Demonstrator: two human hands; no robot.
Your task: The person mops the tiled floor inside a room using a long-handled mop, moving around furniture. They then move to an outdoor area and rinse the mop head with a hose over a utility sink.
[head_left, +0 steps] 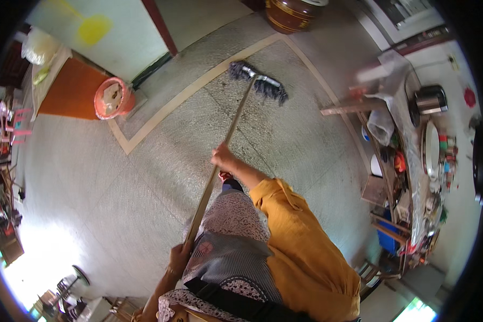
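Observation:
A long-handled mop point(235, 119) slants away from me across the speckled stone floor point(161, 161). Its wide head of dark grey strands point(271, 90) rests on the floor near the pale border strip. My right hand point(224, 156), at the end of a mustard-yellow sleeve, is wrapped round the middle of the handle. Lower down, beside my patterned apron, my left hand point(181, 256) grips the handle near its end. Fingers of both hands are closed on the pole. One foot point(225, 175) shows just beyond my right hand.
A pink bucket point(101, 102) with something pale inside stands by an orange-brown cabinet point(70, 91) at left. A large brown glazed jar point(287, 16) is at the far end. Along the right runs a cluttered wooden table point(354, 106) with a kettle point(430, 99) and jars.

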